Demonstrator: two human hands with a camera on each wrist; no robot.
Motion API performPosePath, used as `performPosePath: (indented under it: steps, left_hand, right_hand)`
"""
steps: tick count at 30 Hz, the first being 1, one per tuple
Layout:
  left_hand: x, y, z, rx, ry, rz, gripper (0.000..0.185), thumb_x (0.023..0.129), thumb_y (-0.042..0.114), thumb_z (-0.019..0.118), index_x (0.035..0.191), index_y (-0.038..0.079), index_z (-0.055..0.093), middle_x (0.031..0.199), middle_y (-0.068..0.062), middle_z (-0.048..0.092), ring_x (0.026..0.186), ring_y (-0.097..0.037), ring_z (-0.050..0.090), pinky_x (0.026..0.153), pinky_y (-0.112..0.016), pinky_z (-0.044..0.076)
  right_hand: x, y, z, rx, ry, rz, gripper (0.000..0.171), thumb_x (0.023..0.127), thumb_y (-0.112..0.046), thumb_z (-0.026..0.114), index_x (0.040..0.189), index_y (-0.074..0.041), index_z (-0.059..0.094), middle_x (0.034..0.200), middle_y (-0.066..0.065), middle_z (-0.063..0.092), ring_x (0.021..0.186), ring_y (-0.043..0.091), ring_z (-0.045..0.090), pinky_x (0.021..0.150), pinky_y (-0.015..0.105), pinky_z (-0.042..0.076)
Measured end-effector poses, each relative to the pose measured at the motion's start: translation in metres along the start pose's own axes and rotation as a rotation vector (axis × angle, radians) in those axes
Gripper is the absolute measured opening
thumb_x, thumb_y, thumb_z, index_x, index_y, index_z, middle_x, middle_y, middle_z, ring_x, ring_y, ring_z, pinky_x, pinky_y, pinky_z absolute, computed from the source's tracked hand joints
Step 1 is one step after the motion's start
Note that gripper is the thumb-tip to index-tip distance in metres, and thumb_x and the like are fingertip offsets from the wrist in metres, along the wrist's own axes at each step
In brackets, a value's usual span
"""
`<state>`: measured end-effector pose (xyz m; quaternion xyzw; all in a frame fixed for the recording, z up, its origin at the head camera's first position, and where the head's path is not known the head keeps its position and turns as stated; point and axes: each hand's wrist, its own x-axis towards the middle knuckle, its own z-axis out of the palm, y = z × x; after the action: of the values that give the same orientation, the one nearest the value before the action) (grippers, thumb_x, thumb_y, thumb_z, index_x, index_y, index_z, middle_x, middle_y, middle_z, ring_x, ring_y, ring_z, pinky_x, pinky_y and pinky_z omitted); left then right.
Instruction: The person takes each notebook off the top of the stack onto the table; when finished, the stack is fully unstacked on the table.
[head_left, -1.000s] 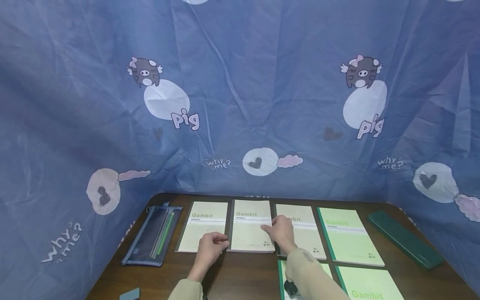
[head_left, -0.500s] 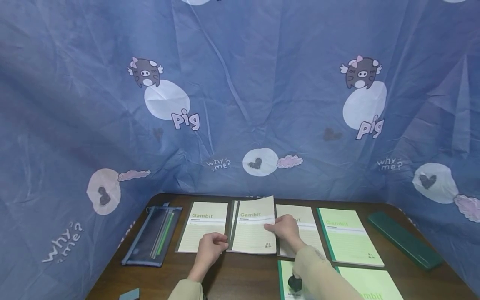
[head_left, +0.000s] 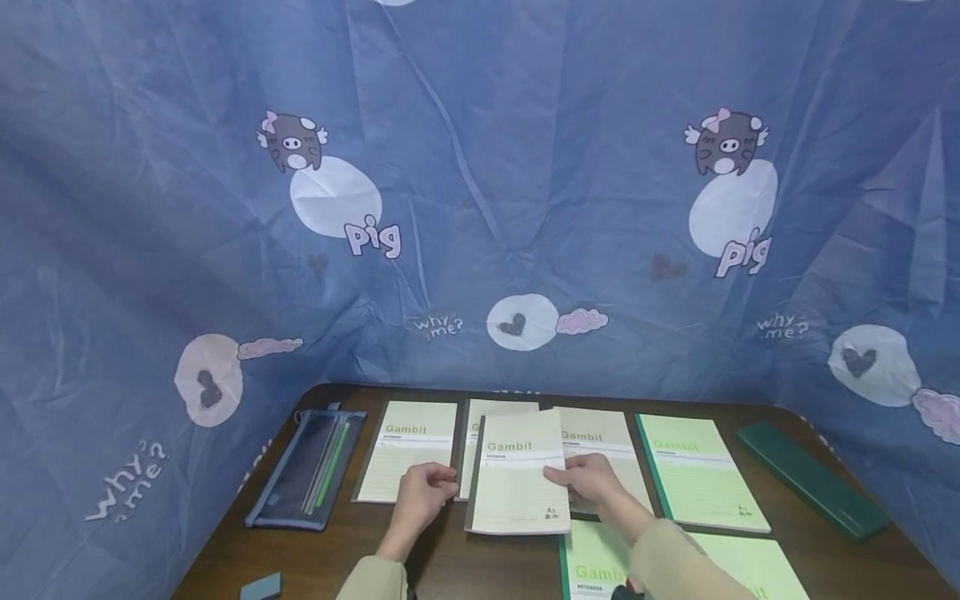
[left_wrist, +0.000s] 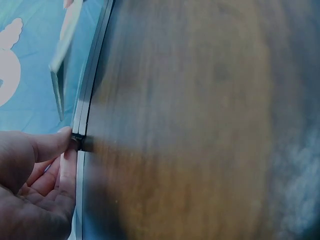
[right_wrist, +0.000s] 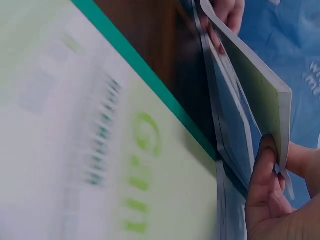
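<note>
pale green notebook (head_left: 517,483) sits raised off the brown table (head_left: 480,558) near the middle of the head view, held at its right edge by the right hand (head_left: 592,479), thumb on top and fingers beneath. another notebook lies under it. the left hand (head_left: 423,492) pinches the near edge of that lower stack, just left of the raised one. more notebooks lie in a row to left and right, two more near the right arm. a pencil case (head_left: 307,471) lies far left, a green box (head_left: 810,479) far right.

left wrist view: the left hand (left_wrist: 35,190) pinches the dark corner of a thin stack between thumb and fingertips, at the table edge.

right wrist view: the right hand (right_wrist: 272,200) pinches the lifted notebook (right_wrist: 260,95), tilted above the others; a blurred green-edged notebook fills the left.
</note>
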<state>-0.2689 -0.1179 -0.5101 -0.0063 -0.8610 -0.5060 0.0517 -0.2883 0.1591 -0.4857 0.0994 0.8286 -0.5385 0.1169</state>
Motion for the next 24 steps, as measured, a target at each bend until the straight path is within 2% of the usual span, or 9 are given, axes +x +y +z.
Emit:
performPosePath:
  steps: [7,13,20,24]
  left_hand:
    - [0.0,0.0,0.001,0.011,0.006,0.002,0.015,0.082,-0.005,0.074,0.097,-0.005,0.073,0.084,-0.011,0.071,0.072,-0.02,0.065,0.064,-0.034,0.055]
    - [-0.002,0.002,0.0,0.012,0.018,0.024,0.015,0.081,-0.005,0.074,0.096,-0.005,0.073,0.084,-0.011,0.072,0.073,-0.02,0.066,0.066,-0.035,0.056]
    - [-0.002,0.004,0.0,0.008,0.026,0.027,0.015,0.081,-0.005,0.074,0.096,-0.006,0.073,0.084,-0.011,0.072,0.074,-0.02,0.066,0.067,-0.035,0.056]
    - [-0.002,0.005,0.0,0.017,0.031,0.024,0.015,0.081,-0.005,0.074,0.096,-0.005,0.073,0.085,-0.011,0.072,0.074,-0.02,0.066,0.067,-0.035,0.056]
  right_hand:
    - [-0.03,0.006,-0.002,0.028,-0.047,0.001,0.057,0.083,-0.036,0.079,0.115,0.009,0.064,0.088,0.007,0.073,0.082,0.023,0.07,0.09,0.049,0.051]
    - [-0.055,0.016,0.003,0.023,-0.071,0.035,0.055,0.083,-0.036,0.078,0.114,0.007,0.064,0.087,0.006,0.072,0.082,0.022,0.068,0.094,0.058,0.043]
    - [-0.082,0.026,0.01,0.029,-0.134,-0.007,0.051,0.085,-0.037,0.075,0.109,0.007,0.066,0.087,0.011,0.074,0.081,0.027,0.072,0.092,0.069,0.041]
    - [-0.095,0.03,0.015,0.03,-0.159,-0.03,0.056,0.085,-0.038,0.075,0.108,0.012,0.064,0.088,0.016,0.074,0.081,0.032,0.073,0.086,0.066,0.048]
